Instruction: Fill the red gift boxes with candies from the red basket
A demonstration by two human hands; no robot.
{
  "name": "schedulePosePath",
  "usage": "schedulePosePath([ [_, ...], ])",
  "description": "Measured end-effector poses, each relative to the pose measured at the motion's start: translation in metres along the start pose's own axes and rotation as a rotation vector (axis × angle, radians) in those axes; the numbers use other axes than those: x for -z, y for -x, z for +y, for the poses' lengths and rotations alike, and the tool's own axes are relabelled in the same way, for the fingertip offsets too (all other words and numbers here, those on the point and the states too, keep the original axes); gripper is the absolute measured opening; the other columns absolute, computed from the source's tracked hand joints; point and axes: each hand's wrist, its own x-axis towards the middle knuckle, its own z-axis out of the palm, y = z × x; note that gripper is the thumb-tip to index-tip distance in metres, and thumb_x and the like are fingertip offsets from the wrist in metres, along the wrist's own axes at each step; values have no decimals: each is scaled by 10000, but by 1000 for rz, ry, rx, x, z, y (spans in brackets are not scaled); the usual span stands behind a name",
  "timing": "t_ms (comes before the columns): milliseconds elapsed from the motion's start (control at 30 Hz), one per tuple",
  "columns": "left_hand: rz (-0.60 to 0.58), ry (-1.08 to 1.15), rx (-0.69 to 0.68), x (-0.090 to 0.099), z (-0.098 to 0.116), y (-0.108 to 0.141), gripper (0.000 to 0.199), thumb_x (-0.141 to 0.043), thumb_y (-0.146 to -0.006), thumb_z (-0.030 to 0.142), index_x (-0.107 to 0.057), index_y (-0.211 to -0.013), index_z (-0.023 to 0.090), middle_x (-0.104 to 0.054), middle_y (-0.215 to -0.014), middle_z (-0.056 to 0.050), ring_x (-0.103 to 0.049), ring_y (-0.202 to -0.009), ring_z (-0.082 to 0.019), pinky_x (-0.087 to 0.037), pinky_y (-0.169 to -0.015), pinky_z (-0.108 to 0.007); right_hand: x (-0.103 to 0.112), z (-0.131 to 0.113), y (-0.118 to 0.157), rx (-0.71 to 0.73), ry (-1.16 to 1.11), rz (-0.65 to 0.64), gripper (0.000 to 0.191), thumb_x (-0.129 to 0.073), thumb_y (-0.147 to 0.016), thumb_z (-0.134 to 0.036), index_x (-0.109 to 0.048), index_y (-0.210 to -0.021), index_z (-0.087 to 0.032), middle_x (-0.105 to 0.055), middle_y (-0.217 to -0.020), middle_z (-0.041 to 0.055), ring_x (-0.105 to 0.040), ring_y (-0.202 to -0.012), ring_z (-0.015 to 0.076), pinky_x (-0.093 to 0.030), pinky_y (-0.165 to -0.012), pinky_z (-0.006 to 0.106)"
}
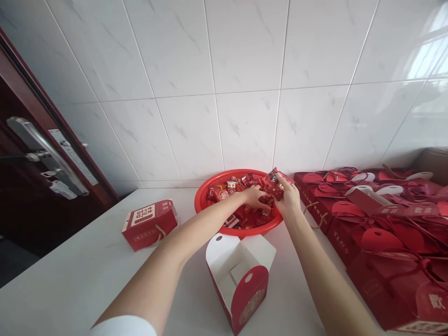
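Reaching into a round red plastic basket (200, 201), a person's left hand (256, 197) bends its fingers over small, shiny red-wrapped packets (223, 194); whether it grips any cannot be told. The right hand (289, 193), at the basket's right side, holds a cluster of red packets (273, 187) between thumb and fingers. An open red cardboard box with a white interior (249, 298) stands just in front on a white tabletop (101, 284), between a red box with a cord handle (152, 225) and many red boxes (381, 284) at right.
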Motion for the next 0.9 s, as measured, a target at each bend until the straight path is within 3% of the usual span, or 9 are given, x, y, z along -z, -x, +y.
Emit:
schedulePosePath([
  [67, -34, -17, 7, -4, -2, 1, 256, -778, -697, 408, -749, -875, 227, -704, -1032, -53, -616, -1081, -276, -484, -925, -328, 0, 0, 0, -9, -26, 14, 197, -853, -616, -103, -688, -704, -166, -724, -654, -23, -698, -600, 133, -599, -578, 215],
  [133, -83, 12, 41, -1, -4, 4, 195, -770, -669, 338, -753, -819, 214, -705, -1069, -51, -649, -989, -239, -502, -862, -292, 0, 0, -1, -9, -49, 13, 179, -836, -631, -89, -694, -712, -163, -732, -667, -19, -702, -606, 133, -598, -588, 214],
  [267, -200, 54, 210, 19, -2, 15, 93, -725, -650, 288, -706, -657, 197, -739, -955, -47, -658, -769, -197, -506, -733, -282, 2, 1, -2, -32, -57, -6, 167, -826, -636, -87, -698, -717, -157, -745, -685, 2, -715, -626, 157, -619, -648, 260],
  [367, -253, 78, 320, 32, 5, 22, 289, -577, -803, 361, -663, -585, 191, -746, -837, -63, -647, -732, -203, -495, -768, -310, 1, 0, 0, -53, -41, -6, 155, -817, -642, -84, -698, -713, -154, -752, -686, 16, -723, -633, 172, -628, -681, 288],
  [433, -228, 66, 351, 36, 10, 25, 427, -463, -887, 381, -630, -545, 188, -726, -755, -71, -639, -719, -203, -481, -785, -314, 0, -1, 1, -61, -39, 0, 141, -802, -655, -71, -698, -707, -151, -752, -676, 19, -722, -620, 171, -628, -682, 286],
  [600, -139, -57, 379, 34, 15, 24, 287, -673, -744, 293, -518, -523, 196, -628, -624, -26, -593, -648, -196, -416, -632, -295, -2, -2, 3, -76, -49, -4, 128, -769, -686, -54, -689, -693, -154, -748, -660, 17, -720, -607, 167, -628, -669, 283],
  [800, -196, -116, 410, 36, 16, 24, 187, -716, -670, 208, -574, -550, 195, -652, -653, -29, -600, -657, -201, -420, -627, -295, 0, 1, 0, -72, -30, -12, 145, -791, -674, -74, -674, -687, -159, -747, -657, 9, -719, -595, 167, -630, -646, 285],
  [900, -212, -103, 355, 33, 13, 24, 71, -706, -657, 145, -673, -688, 200, -709, -784, -26, -634, -734, -207, -434, -640, -278, 1, 1, -1, -91, -36, -20, 141, -785, -675, -75, -672, -691, -158, -753, -673, 10, -721, -605, 163, -631, -638, 280],
])
